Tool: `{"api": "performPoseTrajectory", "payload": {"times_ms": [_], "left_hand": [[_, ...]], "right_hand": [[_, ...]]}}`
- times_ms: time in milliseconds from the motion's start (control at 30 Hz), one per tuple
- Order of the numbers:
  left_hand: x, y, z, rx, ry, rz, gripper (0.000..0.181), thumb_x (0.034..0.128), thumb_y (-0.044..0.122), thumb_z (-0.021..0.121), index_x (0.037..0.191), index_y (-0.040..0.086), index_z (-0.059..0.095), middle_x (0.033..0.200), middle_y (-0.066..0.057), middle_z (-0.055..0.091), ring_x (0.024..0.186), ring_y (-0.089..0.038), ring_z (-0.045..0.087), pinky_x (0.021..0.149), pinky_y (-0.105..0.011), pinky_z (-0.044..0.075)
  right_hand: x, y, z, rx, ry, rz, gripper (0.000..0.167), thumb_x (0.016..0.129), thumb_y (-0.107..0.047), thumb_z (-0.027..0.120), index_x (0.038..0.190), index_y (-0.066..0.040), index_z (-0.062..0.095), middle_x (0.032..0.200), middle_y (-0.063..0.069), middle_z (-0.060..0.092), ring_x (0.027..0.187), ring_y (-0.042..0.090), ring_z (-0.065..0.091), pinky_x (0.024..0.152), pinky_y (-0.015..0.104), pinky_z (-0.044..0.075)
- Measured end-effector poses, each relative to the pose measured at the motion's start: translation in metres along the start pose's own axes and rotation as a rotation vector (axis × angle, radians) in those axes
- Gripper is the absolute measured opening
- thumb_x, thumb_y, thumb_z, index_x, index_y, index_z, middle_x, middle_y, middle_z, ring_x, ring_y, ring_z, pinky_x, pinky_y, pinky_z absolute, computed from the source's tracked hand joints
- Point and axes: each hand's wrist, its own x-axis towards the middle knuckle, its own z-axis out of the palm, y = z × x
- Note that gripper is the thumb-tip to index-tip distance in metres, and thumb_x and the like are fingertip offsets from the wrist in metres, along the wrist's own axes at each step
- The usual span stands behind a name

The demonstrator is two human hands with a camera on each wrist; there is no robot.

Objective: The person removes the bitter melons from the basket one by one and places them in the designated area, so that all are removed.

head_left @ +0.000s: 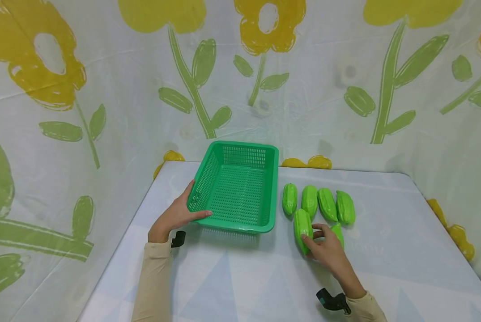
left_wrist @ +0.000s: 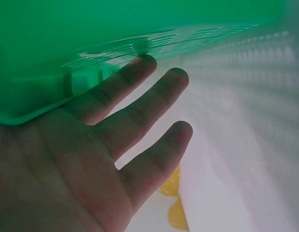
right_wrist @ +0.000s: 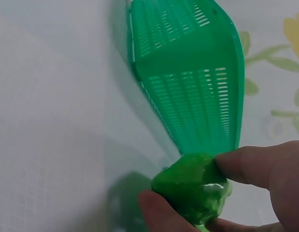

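Observation:
A green plastic basket (head_left: 240,226) with slotted walls stands on the table. My left hand (head_left: 178,213) holds its near left corner, thumb over the rim. In the left wrist view, several fingers (left_wrist: 140,116) extend straight under the basket's rim. My right hand (head_left: 329,248) pinches a glossy green oblong packet (head_left: 303,228) between thumb and fingers, right of the basket. The right wrist view shows this packet end-on, with the basket behind it. Similar packets (head_left: 326,204) lie in a row beyond the hand. Another packet (head_left: 337,232) is partly hidden behind the right hand.
The table (head_left: 240,286) has a pale cloth with blue triangles. A white curtain (head_left: 317,89) with yellow flowers and green leaves hangs round its back and sides. Black wrist devices (head_left: 332,300) sit at both sleeves.

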Motion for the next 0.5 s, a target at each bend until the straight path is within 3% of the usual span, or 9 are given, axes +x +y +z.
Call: {"api": "performPoseTrajectory", "payload": {"times_ms": [500], "left_hand": [[-0.0001, 0.0003, -0.0006, 0.003, -0.008, -0.011, 0.128, 0.0822, 0.060, 0.080, 0.168, 0.021, -0.006, 0.176, -0.013, 0.007, 0.159, -0.045, 0.020, 0.120, -0.069, 0.031]], "right_hand": [[-0.0017, 0.0032, 0.0086, -0.117, 0.024, -0.077, 0.063, 0.099, -0.025, 0.070, 0.143, 0.011, 0.044, 0.116, 0.029, 0.062, 0.079, 0.017, 0.071, 0.062, 0.030, 0.061]]}}
